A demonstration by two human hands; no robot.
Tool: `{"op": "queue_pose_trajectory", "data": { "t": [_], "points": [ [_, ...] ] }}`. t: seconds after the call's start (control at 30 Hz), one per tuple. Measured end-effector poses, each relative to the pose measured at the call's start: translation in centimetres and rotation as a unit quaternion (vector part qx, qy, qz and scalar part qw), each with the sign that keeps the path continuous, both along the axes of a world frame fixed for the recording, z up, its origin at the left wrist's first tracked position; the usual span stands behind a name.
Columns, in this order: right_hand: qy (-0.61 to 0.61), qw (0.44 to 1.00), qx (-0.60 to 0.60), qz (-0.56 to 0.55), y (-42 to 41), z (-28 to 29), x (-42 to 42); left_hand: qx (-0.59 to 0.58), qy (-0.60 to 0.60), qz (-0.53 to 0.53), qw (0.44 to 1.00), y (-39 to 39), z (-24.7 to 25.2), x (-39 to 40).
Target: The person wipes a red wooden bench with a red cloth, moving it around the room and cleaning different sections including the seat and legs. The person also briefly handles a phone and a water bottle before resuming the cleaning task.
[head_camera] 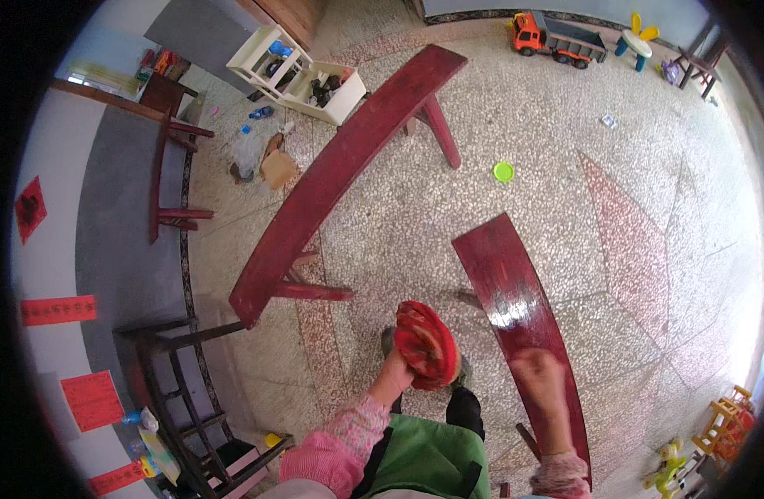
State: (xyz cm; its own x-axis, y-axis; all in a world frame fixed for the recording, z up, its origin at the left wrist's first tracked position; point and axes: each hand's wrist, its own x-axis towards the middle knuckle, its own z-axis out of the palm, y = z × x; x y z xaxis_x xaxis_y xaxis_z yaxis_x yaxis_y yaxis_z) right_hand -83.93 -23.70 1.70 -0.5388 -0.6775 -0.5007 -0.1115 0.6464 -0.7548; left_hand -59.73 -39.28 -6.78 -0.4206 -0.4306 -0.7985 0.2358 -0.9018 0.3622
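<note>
My left hand (393,378) grips a rounded, red patterned cloth item (427,344) in front of my body; its exact kind is unclear. My right hand (538,374) is blurred over the near dark-red wooden bench (513,299). Its fingers look curled, but I cannot tell whether they hold anything or touch the seat. A bright reflection lies across that bench's glossy top. Below me are a green apron (429,458) and my dark trouser legs, with my shoes partly hidden behind the cloth item.
A longer dark-red bench (351,168) stands ahead to the left, near a dark wooden frame (182,387). Beyond it are a cream bin rack (323,93) and floor litter (257,156). A green lid (503,171) and a toy dump truck (556,40) rest on the terrazzo floor.
</note>
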Motion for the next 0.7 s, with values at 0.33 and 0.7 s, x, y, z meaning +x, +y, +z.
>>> {"op": "queue_pose_trajectory", "data": {
  "t": [0.33, 0.7],
  "points": [
    [-0.6, 0.725, -0.273, -0.2, -23.1, -6.4, 10.6, -0.607, -0.11, -0.292, 0.731, -16.6, 12.7, -5.4],
    [-0.722, 0.47, -0.4, -0.313, -37.4, -5.3, 5.8, -0.692, 0.013, -0.553, 0.465, -30.2, 15.9, -9.4]
  ]
}}
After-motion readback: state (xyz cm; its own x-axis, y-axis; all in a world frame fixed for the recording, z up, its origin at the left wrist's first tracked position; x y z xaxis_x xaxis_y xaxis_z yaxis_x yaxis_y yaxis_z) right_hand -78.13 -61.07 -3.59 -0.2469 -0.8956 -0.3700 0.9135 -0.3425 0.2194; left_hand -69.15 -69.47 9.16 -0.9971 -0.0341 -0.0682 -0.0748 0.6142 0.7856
